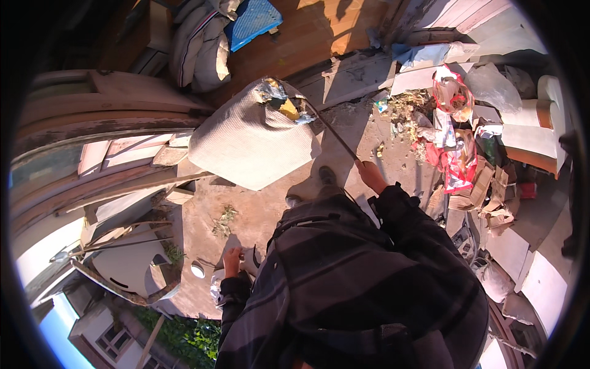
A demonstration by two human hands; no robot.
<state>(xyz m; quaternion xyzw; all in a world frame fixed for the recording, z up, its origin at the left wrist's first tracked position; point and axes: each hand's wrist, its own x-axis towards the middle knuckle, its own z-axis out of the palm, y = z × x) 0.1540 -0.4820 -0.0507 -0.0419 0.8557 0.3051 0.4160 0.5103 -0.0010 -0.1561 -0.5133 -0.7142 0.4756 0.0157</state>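
Observation:
My right hand grips the lower end of a thin dark stick. The stick runs up and left to the mouth of a big white woven sack standing on the dirty concrete floor. Scraps of paper and plastic rubbish show in the sack's opening, where the stick's far end is hidden. My left hand hangs low beside my dark plaid jacket, fingers curled, next to a crumpled pale thing. Whether it holds anything is unclear. My shoes show just below the sack.
A heap of rubbish with red and white plastic bags, cardboard and litter lies at the right. White stuffed sacks and a blue mat rest on a wooden floor at the top. Old window frames and boards lean at the left.

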